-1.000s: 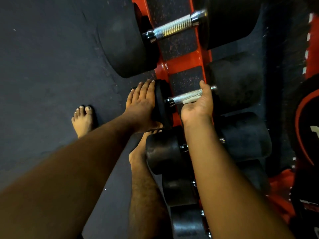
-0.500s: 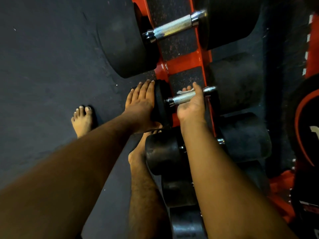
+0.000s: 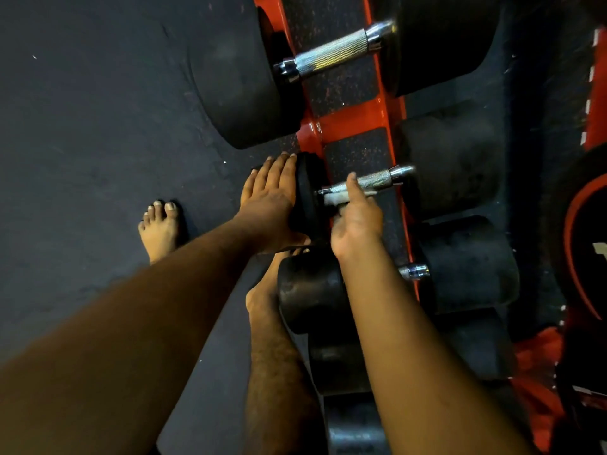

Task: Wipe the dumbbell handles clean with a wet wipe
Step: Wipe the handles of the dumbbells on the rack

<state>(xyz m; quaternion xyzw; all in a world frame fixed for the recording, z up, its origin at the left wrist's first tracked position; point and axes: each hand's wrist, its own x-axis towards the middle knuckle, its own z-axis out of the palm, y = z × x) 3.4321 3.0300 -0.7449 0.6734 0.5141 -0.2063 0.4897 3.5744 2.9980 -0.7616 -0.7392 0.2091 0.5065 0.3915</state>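
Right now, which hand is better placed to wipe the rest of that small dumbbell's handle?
The right hand. It already grips the wet wipe around the handle, so it can probably slide toward the bare far end. The left hand lies flat against the dumbbell's near weight, steadying it.

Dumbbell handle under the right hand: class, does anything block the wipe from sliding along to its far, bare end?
Nothing visible does. The right hand grips the wet wipe around the dumbbell handle near its left end; the knurled stretch toward the right collar lies bare. The left hand rests on the outer weight head.
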